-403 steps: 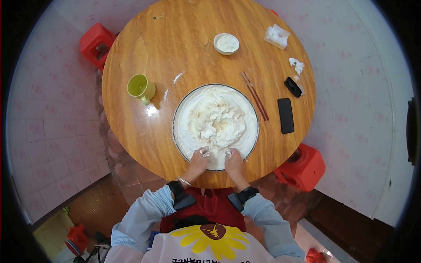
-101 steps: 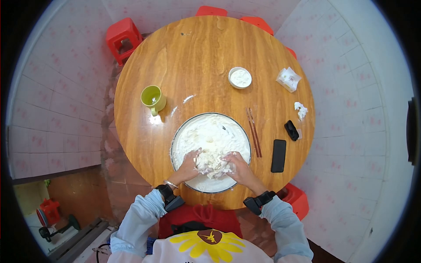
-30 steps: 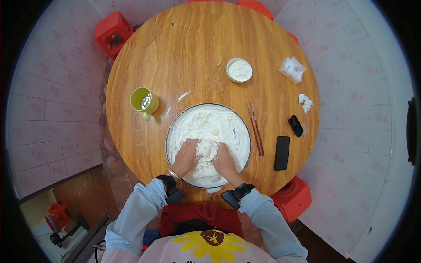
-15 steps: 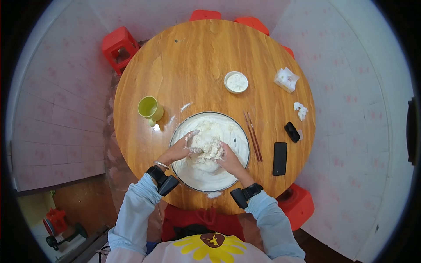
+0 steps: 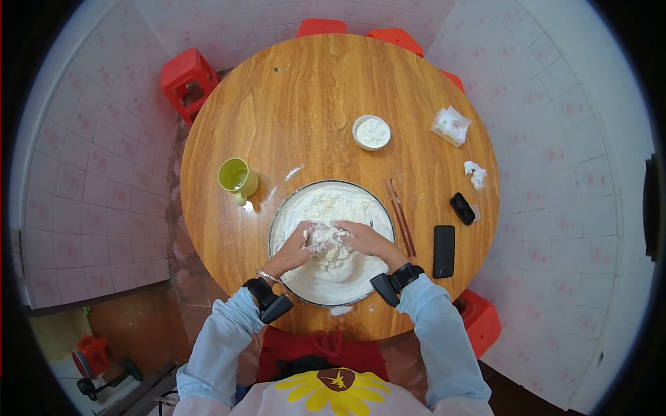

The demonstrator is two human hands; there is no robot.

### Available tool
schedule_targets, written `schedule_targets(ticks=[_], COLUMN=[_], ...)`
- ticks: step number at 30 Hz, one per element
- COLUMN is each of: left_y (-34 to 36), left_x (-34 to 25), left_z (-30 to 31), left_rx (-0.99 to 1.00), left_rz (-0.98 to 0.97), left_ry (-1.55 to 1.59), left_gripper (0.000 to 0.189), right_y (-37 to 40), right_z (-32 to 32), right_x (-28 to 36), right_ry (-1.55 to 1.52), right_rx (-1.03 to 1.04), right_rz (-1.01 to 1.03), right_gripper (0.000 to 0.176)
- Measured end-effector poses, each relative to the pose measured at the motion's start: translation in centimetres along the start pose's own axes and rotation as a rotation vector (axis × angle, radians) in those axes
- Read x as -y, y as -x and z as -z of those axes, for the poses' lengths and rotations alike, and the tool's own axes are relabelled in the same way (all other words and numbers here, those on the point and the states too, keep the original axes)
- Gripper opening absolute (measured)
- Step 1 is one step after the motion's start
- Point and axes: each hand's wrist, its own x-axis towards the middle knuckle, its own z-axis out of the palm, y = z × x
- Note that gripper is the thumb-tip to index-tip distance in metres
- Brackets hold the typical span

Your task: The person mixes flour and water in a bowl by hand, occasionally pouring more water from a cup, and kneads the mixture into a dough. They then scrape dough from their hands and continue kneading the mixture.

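A wide round tray [image 5: 374, 277] with a dark rim holds loose white flour [image 5: 340, 199] and a lumpy mass of dough [image 5: 334, 262]. My left hand [image 5: 298, 246] curls round the dough's upper left side, its fingers partly sunk in it and coated white. From the right, my right hand [image 5: 362, 238] presses on the upper part of the dough with its fingers bent over it. Both sets of fingertips nearly meet and are partly hidden by dough.
On the round wooden table [image 5: 312, 97] stand a green mug [image 5: 238, 177] at left and a bowl of flour [image 5: 372, 132] behind the tray. Chopsticks [image 5: 401, 218], a phone [image 5: 444, 252], a black case [image 5: 462, 209], crumpled tissue [image 5: 475, 175] and a tissue pack [image 5: 451, 126] lie to the right. Red stools [image 5: 189, 82] surround it.
My right hand has moved up over the dough, and my left hand has shifted lower and inward. The hands are closer together, and the dough is gathered more towards me.
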Motion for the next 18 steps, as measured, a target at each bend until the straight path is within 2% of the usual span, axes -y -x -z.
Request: schedule_targets(ticks=[1, 3, 4, 6, 8, 9, 11, 13, 16, 18], left_y=[0.0, 0.0, 0.3, 0.9, 1.8, 2.1, 2.2, 2.0, 0.4, -0.9], left_x=[0.6, 1.9, 2.1, 1.9, 0.5, 0.3, 0.7, 1.3, 2.3, 2.4], left_z=[-0.3, -0.9, -1.1, -1.4, -1.8, -2.1, -2.4, -2.6, -2.5, -2.2], left_rx=[-0.001, -0.109, -0.112, -0.104, -0.099, -0.092, -0.103, -0.110, -0.161, -0.172], left_rz=[0.002, -0.298, -0.288, -0.395, -0.370, -0.350, -0.333, -0.314, -0.324, -0.303], left_ry=[-0.001, -0.245, -0.238, -0.291, -0.345, -0.405, -0.419, -0.433, -0.395, -0.496], left_gripper=[0.057, 0.066, 0.066, 0.073, 0.074, 0.076, 0.075, 0.075, 0.065, 0.055], right_y=[-0.3, 0.3, 0.9, 2.1, 3.6, 4.3, 4.8, 4.3, 3.3, 2.3], right_z=[-0.1, -0.2, -0.2, -0.7, -1.4, -2.0, -3.4, -4.1, -4.9, -4.9], right_x=[-0.1, 0.0, 0.3, 1.3, 2.2, 2.2, 2.3, 2.2, 1.8, 1.4], right_ry=[0.019, 0.012, 0.038, 0.060, 0.110, 0.109, 0.274, 0.292, 0.330, 0.353], right_rx=[0.117, 0.111, 0.094, 0.083, -0.034, -0.030, -0.196, -0.235, -0.314, -0.352], right_rz=[-0.072, -0.080, -0.020, 0.036, 0.106, 0.100, 0.173, 0.139, 0.097, 0.082], right_gripper=[0.046, 0.047, 0.050, 0.053, 0.061, 0.061, 0.065, 0.063, 0.060, 0.057])
